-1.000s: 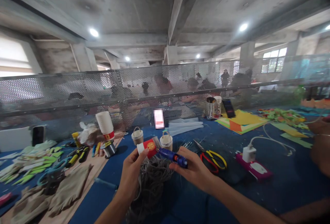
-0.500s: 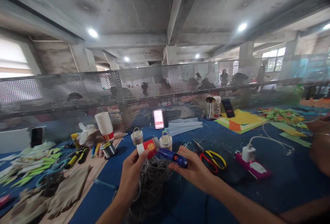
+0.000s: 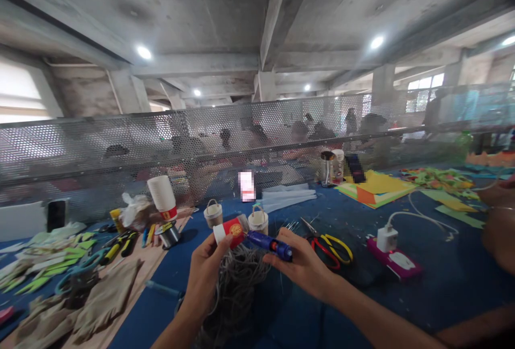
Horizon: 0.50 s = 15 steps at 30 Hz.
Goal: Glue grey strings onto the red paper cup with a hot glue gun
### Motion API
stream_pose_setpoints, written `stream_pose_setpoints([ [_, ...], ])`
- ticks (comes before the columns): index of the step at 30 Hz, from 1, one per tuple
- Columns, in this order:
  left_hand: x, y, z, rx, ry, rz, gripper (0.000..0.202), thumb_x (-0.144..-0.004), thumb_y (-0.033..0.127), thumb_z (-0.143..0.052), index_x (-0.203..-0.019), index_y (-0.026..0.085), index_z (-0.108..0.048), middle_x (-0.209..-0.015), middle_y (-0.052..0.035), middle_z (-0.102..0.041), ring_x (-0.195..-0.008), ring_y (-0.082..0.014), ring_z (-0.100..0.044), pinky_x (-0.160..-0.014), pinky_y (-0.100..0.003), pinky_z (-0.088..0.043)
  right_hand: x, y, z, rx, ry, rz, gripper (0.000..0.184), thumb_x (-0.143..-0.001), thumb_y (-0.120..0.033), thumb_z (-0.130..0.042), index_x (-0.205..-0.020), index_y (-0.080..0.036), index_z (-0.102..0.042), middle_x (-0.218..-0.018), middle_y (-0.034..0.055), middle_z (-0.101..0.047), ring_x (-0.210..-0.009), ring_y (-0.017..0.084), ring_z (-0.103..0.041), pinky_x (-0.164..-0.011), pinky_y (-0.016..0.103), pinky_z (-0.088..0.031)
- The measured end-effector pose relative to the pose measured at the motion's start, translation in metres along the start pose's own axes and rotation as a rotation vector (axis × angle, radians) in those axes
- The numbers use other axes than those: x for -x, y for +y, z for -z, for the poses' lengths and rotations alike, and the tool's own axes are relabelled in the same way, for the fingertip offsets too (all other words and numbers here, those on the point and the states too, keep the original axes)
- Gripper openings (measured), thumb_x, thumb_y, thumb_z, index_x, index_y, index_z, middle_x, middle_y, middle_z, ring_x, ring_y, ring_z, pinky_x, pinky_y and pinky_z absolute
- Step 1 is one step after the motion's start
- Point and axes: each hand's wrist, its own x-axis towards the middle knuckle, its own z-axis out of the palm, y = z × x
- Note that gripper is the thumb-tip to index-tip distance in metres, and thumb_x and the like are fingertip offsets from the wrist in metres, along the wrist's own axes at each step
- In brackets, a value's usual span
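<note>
Low over the blue table, my left hand [image 3: 208, 260] is closed around a red and white paper cup [image 3: 232, 230] with a gold emblem, tipped on its side. My right hand [image 3: 300, 257] grips a blue glue gun [image 3: 269, 244], its nozzle close to the cup's right end; whether they touch I cannot tell. Beneath both hands lies a tangled heap of grey cord [image 3: 243, 279]. Just behind the held cup stand two small lidded cups with handles, one on the left [image 3: 213, 214] and one on the right [image 3: 258, 221].
Right of my hands are scissors [image 3: 336, 250] with red and yellow handles and a white charger [image 3: 387, 238] on a magenta box. A stack of paper cups [image 3: 162, 194], a wire spool [image 3: 168, 234] and cloth gloves [image 3: 107, 301] lie left. A perforated metal screen [image 3: 217, 150] runs behind. Someone's arm [image 3: 501, 231] is at far right.
My hands, the cup and the glue gun hold almost the same pose. The view has shifted very slightly, and a distant figure behind the screen at right has moved further right.
</note>
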Motion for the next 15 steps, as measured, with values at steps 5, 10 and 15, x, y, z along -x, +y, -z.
stream_pose_setpoints([
  [5, 0.0015, 0.0006, -0.0002, -0.017, -0.018, -0.025, 0.042, -0.081, 0.042, -0.068, -0.117, 0.019, -0.069, -0.096, -0.0030, -0.076, -0.088, -0.0223, -0.066, -0.081, -0.029, -0.048, 0.0000, -0.0017, 0.0011, -0.025, -0.009, -0.005, 0.033, -0.089, -0.046, -0.061, -0.071, -0.020, -0.053, -0.078, -0.0024, -0.045, -0.068, 0.012, -0.045, -0.060, 0.025, -0.034],
  [10, 0.0009, -0.0006, 0.0014, -0.069, -0.032, -0.043, 0.042, -0.084, 0.039, -0.067, -0.120, 0.018, -0.067, -0.097, -0.0023, -0.076, -0.087, -0.0212, -0.064, -0.082, -0.028, -0.046, 0.0003, 0.0004, -0.0001, -0.035, 0.008, -0.020, 0.031, -0.088, -0.046, -0.062, -0.074, -0.020, -0.053, -0.077, -0.0032, -0.043, -0.067, 0.011, -0.043, -0.058, 0.025, -0.032],
  [15, 0.0007, -0.0002, 0.0015, -0.079, -0.027, -0.050, 0.042, -0.083, 0.040, -0.067, -0.118, 0.016, -0.068, -0.097, -0.0029, -0.076, -0.089, -0.0226, -0.064, -0.079, -0.027, -0.046, -0.0005, -0.0007, 0.0008, -0.010, 0.010, -0.007, 0.032, -0.089, -0.046, -0.061, -0.073, -0.020, -0.053, -0.077, -0.0031, -0.044, -0.068, 0.012, -0.044, -0.060, 0.025, -0.033],
])
